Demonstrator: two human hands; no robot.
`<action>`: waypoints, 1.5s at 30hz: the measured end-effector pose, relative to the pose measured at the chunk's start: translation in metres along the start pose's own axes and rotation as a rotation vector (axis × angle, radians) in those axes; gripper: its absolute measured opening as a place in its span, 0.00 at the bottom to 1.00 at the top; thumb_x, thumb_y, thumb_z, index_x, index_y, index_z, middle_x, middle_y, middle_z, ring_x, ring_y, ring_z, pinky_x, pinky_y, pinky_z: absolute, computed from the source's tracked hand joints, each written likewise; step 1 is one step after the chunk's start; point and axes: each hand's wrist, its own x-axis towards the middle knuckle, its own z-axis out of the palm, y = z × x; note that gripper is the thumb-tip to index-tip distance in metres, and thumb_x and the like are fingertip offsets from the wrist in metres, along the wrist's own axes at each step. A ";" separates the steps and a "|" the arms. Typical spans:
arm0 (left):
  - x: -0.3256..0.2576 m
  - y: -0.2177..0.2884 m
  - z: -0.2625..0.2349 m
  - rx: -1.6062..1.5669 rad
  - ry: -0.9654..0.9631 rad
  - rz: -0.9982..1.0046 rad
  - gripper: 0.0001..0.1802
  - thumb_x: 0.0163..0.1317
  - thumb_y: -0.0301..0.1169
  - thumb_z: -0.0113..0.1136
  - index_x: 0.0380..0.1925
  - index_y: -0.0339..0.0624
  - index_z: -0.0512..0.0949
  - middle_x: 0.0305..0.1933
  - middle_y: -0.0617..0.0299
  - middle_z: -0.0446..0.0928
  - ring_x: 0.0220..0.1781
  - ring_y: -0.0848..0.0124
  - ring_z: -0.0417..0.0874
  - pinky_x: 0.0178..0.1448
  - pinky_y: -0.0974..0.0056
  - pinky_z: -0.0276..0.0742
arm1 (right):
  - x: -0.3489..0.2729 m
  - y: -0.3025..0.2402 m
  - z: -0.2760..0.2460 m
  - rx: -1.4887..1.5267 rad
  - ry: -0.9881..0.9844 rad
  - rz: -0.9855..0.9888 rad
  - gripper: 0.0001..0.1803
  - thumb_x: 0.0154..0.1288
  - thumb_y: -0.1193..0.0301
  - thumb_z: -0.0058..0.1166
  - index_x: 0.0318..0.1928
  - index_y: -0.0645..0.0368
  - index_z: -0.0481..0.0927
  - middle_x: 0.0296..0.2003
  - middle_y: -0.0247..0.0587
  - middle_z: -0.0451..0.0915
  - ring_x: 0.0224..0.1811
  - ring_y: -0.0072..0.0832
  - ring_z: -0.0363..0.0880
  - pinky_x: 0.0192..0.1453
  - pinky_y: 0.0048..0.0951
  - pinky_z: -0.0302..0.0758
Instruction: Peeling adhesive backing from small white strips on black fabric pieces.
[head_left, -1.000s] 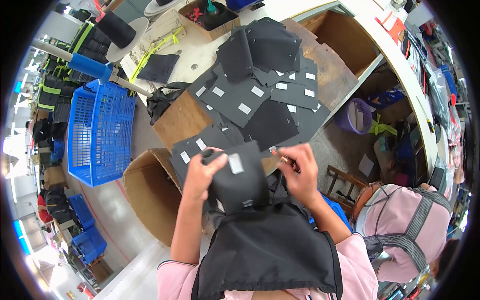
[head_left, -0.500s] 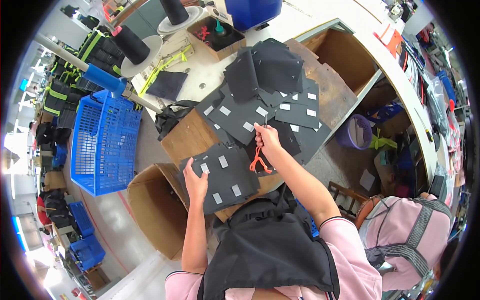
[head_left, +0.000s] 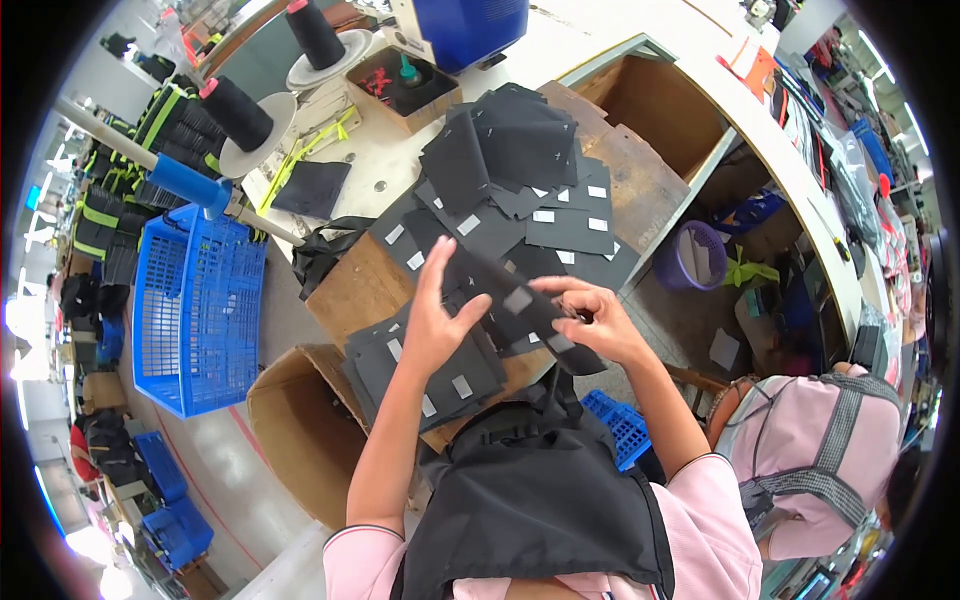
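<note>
A black fabric piece [head_left: 497,284] with white patches hangs tilted and slightly blurred between my hands. My right hand [head_left: 602,322] grips it at its right edge with thumb and fingers pinched. Beside its left end, my left hand [head_left: 436,318] has its fingers stretched and its thumb apart, close to or touching the cloth; which, I cannot tell. Under my left forearm lies a stack of black pieces with white patches [head_left: 470,366]. Further off, more patched black pieces [head_left: 560,232] are spread over the table, below a pile of plain black pieces [head_left: 520,135]. No snips can be made out now.
An open cardboard box [head_left: 300,425] stands left of the wooden board [head_left: 358,278]. Beyond it is a blue crate [head_left: 200,320]. Thread cones [head_left: 238,118] and a small box with a green-capped bottle [head_left: 415,95] are at the back. A person in pink [head_left: 820,440] sits at the right.
My right hand has moved right and down, now gripping a patched piece; the snips with orange cord no longer show. My left hand has left the near stack and moved up and right.
</note>
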 end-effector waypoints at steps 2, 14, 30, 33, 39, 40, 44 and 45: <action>0.009 0.011 0.012 -0.396 -0.129 -0.119 0.38 0.49 0.37 0.68 0.60 0.38 0.64 0.63 0.52 0.65 0.64 0.63 0.66 0.66 0.62 0.59 | -0.009 0.007 -0.006 0.212 -0.105 0.030 0.09 0.46 0.79 0.53 0.16 0.62 0.67 0.48 0.36 0.78 0.29 0.13 0.67 0.31 0.20 0.63; -0.038 0.044 0.008 -0.664 -0.151 -0.655 0.16 0.55 0.31 0.63 0.39 0.32 0.77 0.36 0.58 0.79 0.36 0.73 0.79 0.42 0.68 0.76 | -0.029 0.003 0.005 -0.782 0.506 -0.300 0.06 0.53 0.80 0.59 0.30 0.63 0.74 0.30 0.37 0.78 0.20 0.17 0.68 0.23 0.22 0.65; -0.053 0.065 0.006 -0.750 -0.073 -0.632 0.12 0.58 0.29 0.60 0.40 0.32 0.76 0.37 0.59 0.79 0.36 0.74 0.79 0.42 0.68 0.76 | -0.042 -0.014 0.051 -0.780 0.410 -0.472 0.15 0.48 0.73 0.62 0.39 0.57 0.76 0.29 0.36 0.74 0.22 0.33 0.73 0.25 0.30 0.67; -0.054 0.062 0.007 -0.743 -0.068 -0.633 0.12 0.58 0.29 0.60 0.39 0.32 0.76 0.37 0.58 0.79 0.36 0.74 0.79 0.42 0.68 0.76 | -0.042 -0.011 0.050 -0.799 0.402 -0.508 0.15 0.47 0.74 0.62 0.38 0.58 0.77 0.27 0.36 0.75 0.22 0.32 0.73 0.25 0.30 0.68; -0.056 0.056 0.008 -0.700 -0.074 -0.606 0.12 0.58 0.29 0.60 0.38 0.32 0.77 0.35 0.59 0.79 0.36 0.75 0.79 0.41 0.69 0.75 | -0.040 -0.010 0.050 -0.659 0.427 -0.544 0.14 0.47 0.76 0.61 0.38 0.59 0.78 0.26 0.38 0.76 0.21 0.32 0.74 0.26 0.28 0.69; -0.057 0.056 0.009 -0.678 -0.072 -0.601 0.12 0.58 0.29 0.61 0.38 0.32 0.77 0.35 0.60 0.79 0.35 0.75 0.78 0.41 0.70 0.75 | -0.039 -0.013 0.050 -0.672 0.392 -0.506 0.14 0.47 0.78 0.61 0.38 0.60 0.78 0.26 0.39 0.76 0.21 0.33 0.74 0.27 0.28 0.70; -0.061 0.053 0.011 -0.493 -0.071 -0.520 0.11 0.59 0.29 0.60 0.39 0.35 0.78 0.34 0.65 0.79 0.35 0.78 0.76 0.41 0.72 0.72 | -0.041 -0.009 0.045 -0.462 0.418 -0.485 0.14 0.47 0.82 0.59 0.39 0.63 0.77 0.29 0.42 0.75 0.26 0.28 0.75 0.27 0.25 0.70; -0.062 0.051 0.011 -0.492 -0.068 -0.522 0.11 0.59 0.29 0.60 0.39 0.35 0.78 0.34 0.65 0.79 0.35 0.78 0.76 0.41 0.72 0.72 | -0.040 -0.014 0.040 -0.374 0.393 -0.418 0.17 0.47 0.82 0.59 0.41 0.63 0.76 0.30 0.42 0.74 0.27 0.28 0.74 0.29 0.26 0.70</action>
